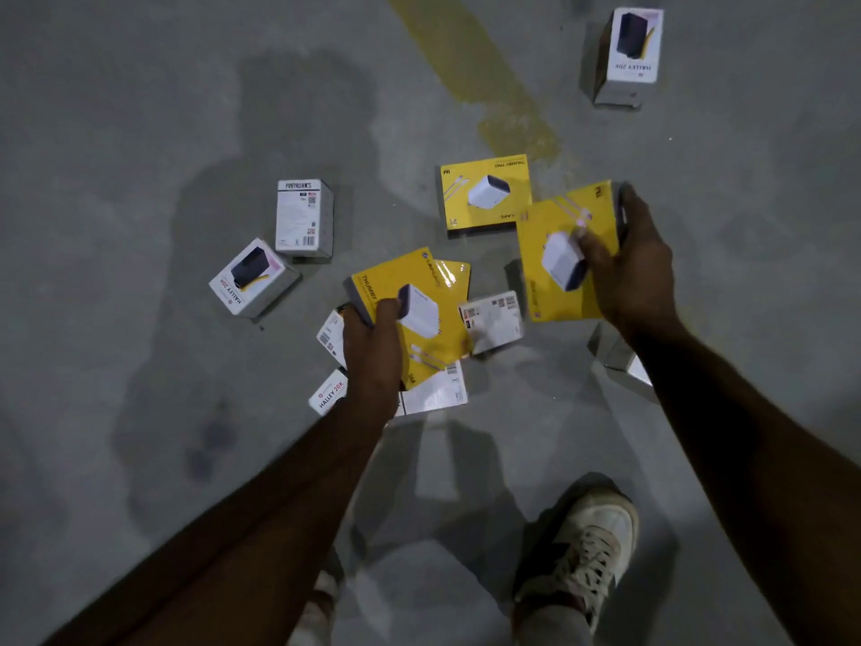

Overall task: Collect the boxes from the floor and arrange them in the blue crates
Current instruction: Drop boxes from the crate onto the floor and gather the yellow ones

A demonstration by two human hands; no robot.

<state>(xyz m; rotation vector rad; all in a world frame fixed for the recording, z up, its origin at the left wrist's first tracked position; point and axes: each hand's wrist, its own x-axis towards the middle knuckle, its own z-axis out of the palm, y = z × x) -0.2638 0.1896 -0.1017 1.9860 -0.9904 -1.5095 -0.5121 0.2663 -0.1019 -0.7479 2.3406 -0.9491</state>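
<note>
Left hand (372, 340) grip closed on flat yellow cardboard charger box (421, 319); right hand (626, 268) grip closed on second yellow charger box (554, 268); white boxes (303, 216) scattered on grey concrete floor (140, 132).

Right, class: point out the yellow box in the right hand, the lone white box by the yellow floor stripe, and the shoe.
Yellow box (556, 216), head view, upper yellow face.
White box (634, 44), head view, printed top face.
Shoe (594, 543), head view, laces.
</note>
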